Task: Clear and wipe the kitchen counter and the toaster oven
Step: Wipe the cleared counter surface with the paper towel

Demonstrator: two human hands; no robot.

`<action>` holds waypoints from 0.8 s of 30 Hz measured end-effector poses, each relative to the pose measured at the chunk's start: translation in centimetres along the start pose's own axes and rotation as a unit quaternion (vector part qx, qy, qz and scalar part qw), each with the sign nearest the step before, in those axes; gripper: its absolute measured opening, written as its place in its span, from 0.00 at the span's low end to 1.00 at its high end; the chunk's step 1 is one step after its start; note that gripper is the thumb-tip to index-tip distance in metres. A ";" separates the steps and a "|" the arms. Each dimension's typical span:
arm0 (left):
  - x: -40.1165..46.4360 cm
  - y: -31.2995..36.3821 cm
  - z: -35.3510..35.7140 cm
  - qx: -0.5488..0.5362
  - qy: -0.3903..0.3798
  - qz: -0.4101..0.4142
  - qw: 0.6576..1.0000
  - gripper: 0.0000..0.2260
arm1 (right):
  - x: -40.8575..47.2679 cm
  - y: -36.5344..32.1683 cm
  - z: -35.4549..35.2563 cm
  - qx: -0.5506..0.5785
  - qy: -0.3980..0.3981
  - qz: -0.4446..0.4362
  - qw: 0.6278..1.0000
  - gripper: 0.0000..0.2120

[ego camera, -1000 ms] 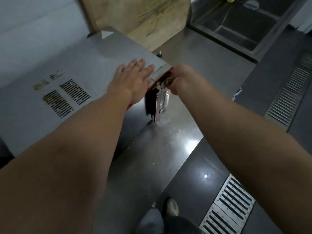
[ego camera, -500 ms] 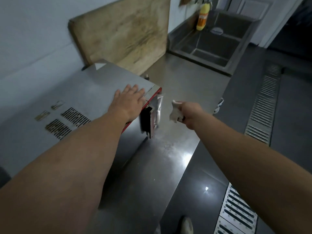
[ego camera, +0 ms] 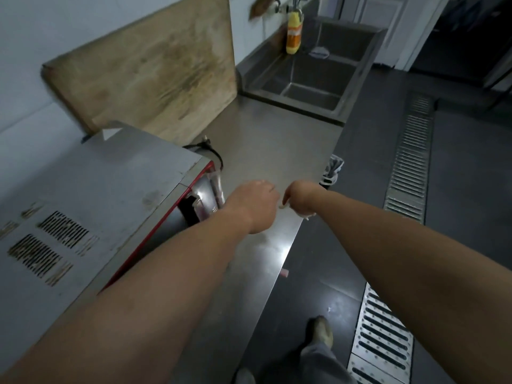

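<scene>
The toaster oven [ego camera: 110, 189] sits left of the curled left hand [ego camera: 253, 205]. The right hand [ego camera: 300, 199] squeezes a white rag [ego camera: 285, 207], ready for wiping.

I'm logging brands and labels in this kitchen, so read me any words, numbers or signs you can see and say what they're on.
No text can be read here.
Yellow bottle by the sink: orange label, print too blurred to read.
Toaster oven top: small marks beside the vent slots, too small and smeared to read.
Wooden board: stains only, no writing.
</scene>
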State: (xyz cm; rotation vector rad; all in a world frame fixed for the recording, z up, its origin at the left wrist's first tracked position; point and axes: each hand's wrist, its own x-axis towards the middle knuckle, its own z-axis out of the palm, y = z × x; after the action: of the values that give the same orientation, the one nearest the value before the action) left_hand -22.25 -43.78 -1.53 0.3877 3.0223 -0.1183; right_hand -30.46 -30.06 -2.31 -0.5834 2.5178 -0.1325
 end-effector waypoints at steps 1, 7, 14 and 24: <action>0.8 0.1 0.4 -0.002 -0.033 -0.031 0.999 0.16 | 0.1 1.2 -0.6 -0.015 -0.015 -0.008 1.000 0.26; 6.4 1.3 3.2 -0.022 -0.175 -0.121 0.977 0.17 | 3.0 10.7 -3.7 0.041 -0.071 0.004 0.997 0.16; 13.6 5.7 3.7 -0.066 -0.252 -0.153 0.953 0.20 | 6.8 20.9 -5.9 0.038 -0.108 0.022 0.993 0.16; 24.7 3.9 2.6 -0.068 -0.252 -0.142 0.955 0.20 | 13.9 26.0 -10.4 0.057 -0.109 0.034 0.992 0.16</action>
State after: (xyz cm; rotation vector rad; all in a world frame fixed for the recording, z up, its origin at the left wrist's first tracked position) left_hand -44.82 -34.09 -6.82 -0.0864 2.5369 -0.0215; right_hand -56.39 -12.97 -5.80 -0.4400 2.2974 -0.1759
